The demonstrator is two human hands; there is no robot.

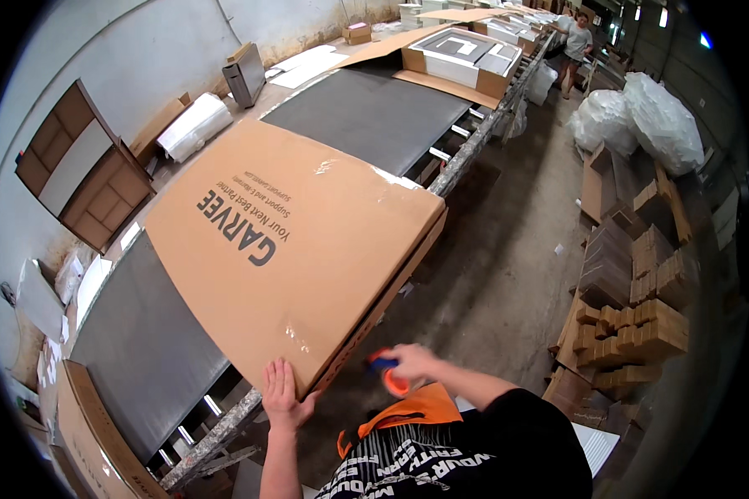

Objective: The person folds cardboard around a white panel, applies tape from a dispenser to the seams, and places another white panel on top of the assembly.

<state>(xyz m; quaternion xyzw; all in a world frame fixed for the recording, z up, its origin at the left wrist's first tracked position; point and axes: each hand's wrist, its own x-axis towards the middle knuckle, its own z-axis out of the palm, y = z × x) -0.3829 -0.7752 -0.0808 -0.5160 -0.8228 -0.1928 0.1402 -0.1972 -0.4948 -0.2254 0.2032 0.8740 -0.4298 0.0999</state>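
Note:
A large flat brown carton point(308, 224) with dark print lies across the conveyor belt point(154, 333). Shiny strips of clear tape show on its top near two edges. My left hand point(283, 397) rests on the carton's near corner, fingers stretched flat over the top and the thumb at the edge. In my right hand point(414, 363) is a tape dispenser point(391, 380), orange-red and blue, a little blurred. It is held off the carton's near right side, in front of my body.
Farther along the belt stands an open carton point(466, 62) with grey and white panels inside. Another carton point(96, 432) is at the near left. Right of the aisle are stacked brown boards point(616, 266) and wrapped white bundles point(657, 125). A person point(574, 41) stands far back.

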